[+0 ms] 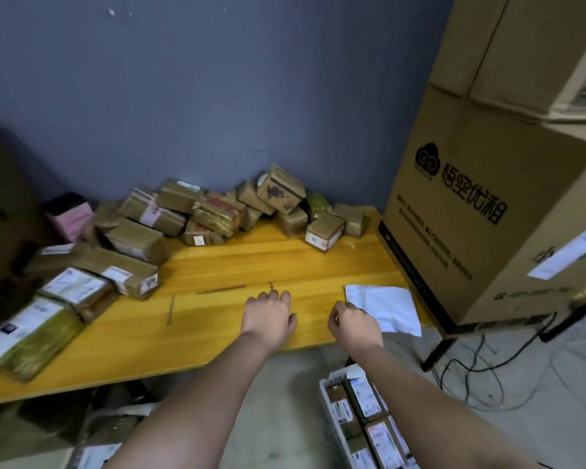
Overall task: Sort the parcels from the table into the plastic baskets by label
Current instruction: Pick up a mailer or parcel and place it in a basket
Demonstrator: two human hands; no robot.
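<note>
Several brown taped parcels (217, 211) are heaped along the wall at the back of the yellow wooden table (217, 265). More labelled parcels (78, 286) lie stacked along its left side. A flat white mailer bag (386, 306) lies at the table's front right. My right hand (352, 321) has its fingers curled at the bag's near left corner and grips it. My left hand (268, 316) hovers over bare wood near the front edge, fingers loosely bent, holding nothing. On the floor at the lower right stands a white plastic basket (326, 397) with several labelled parcels inside.
Large cardboard boxes (471, 214) are stacked on the table's right end, close to the white bag. A second basket (92, 445) with parcels sits under the table at lower left. Black cables (487, 377) trail over the floor by the table leg. A pink box (70, 214) stands at the back left.
</note>
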